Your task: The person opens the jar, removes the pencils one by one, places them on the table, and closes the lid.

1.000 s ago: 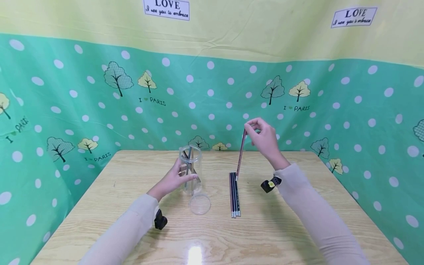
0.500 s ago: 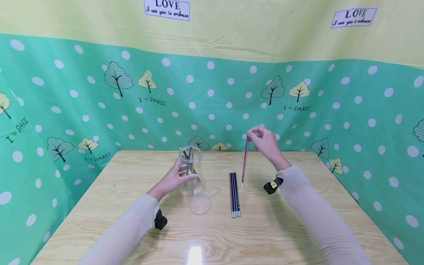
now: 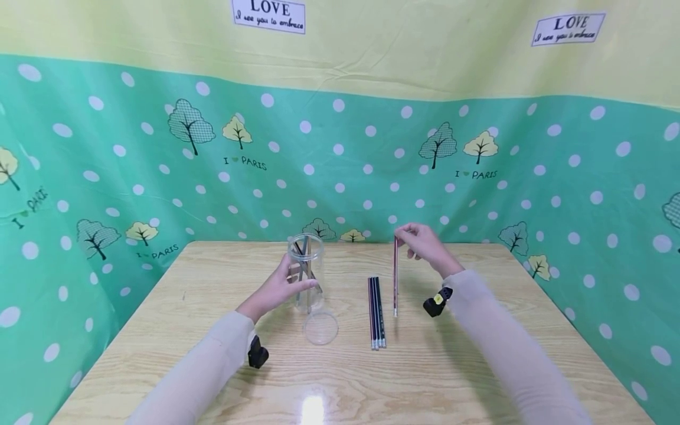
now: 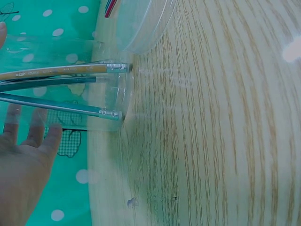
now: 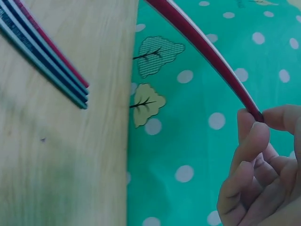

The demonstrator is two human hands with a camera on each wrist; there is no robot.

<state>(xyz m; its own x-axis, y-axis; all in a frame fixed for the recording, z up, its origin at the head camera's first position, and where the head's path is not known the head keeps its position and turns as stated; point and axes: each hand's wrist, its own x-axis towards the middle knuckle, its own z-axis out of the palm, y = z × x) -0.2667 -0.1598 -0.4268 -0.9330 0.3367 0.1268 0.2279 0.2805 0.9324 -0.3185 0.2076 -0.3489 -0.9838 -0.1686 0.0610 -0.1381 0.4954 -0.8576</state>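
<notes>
My left hand holds a clear plastic jar that stands upright and uncovered, thumb on the near side and fingers behind it. Several pencils lean inside; the left wrist view shows eraser ends at the jar's bottom. My right hand pinches a dark red pencil by its top end between thumb and finger. That pencil hangs upright, eraser down; whether its lower end touches the table, I cannot tell. Just left of it, several dark and red pencils lie side by side in a row.
A round clear lid lies flat in front of the jar, between it and the pencil row. Everything rests on a light wooden table. A green dotted curtain hangs behind the table's back edge and along both sides.
My right hand has come down and slightly right with the red pencil, whose lower end has moved away from the row and turned upright. The left hand and jar have stayed still.
</notes>
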